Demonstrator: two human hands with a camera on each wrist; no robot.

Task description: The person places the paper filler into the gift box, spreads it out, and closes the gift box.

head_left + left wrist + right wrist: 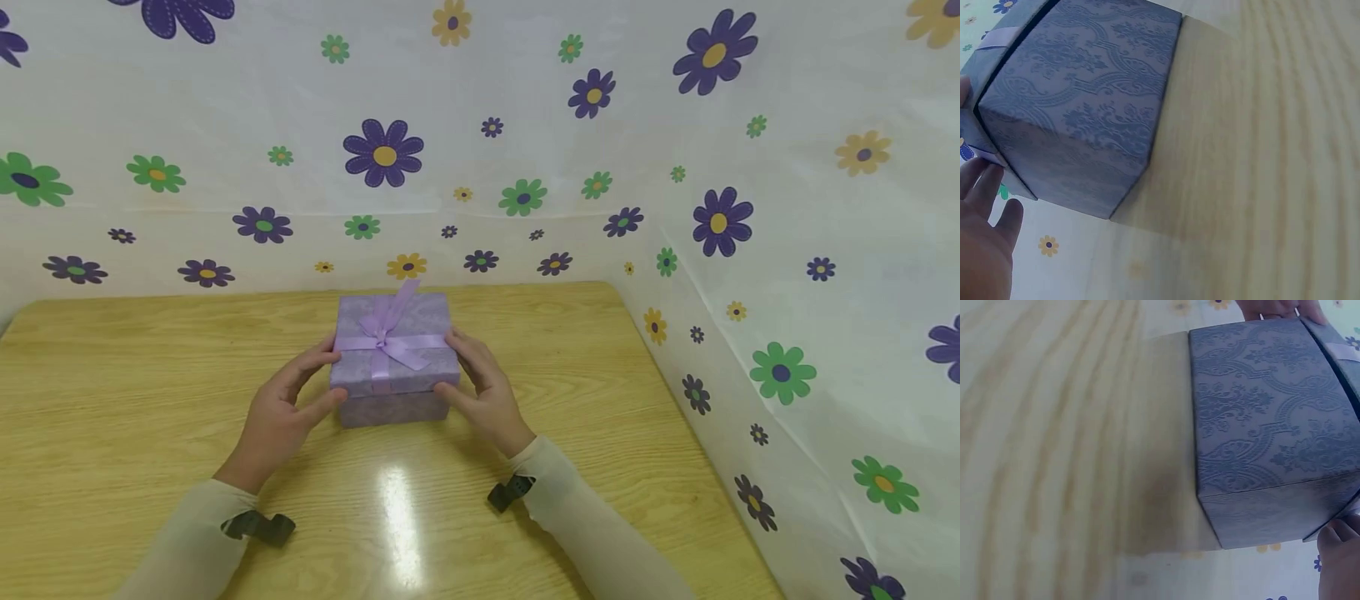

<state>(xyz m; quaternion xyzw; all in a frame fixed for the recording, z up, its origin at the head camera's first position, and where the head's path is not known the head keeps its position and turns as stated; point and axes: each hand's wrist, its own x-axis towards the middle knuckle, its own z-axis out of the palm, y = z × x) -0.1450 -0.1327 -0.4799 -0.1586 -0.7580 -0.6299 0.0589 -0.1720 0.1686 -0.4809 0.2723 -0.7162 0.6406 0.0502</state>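
A lavender gift box (pixel 393 408) with an embossed floral pattern stands on the wooden table. Its lid (pixel 358 367) is wrapped with a lilac ribbon (pixel 381 342) tied in a bow on top. My left hand (pixel 277 417) grips the lid's left side, thumb near the front corner and fingers further back. On the opposite side my right hand (pixel 487 400) holds the lid the same way. Both wrist views show the patterned base (pixel 1079 81) below the lid, with a dark gap along the lid's lower edge (pixel 1335 362).
The wooden table (pixel 165 358) has light wood grain and a bright reflection in front of the box. A white flower-print sheet (pixel 465 100) hangs behind the table and along its right side. Dark bands (pixel 258 527) sit on both light sleeves.
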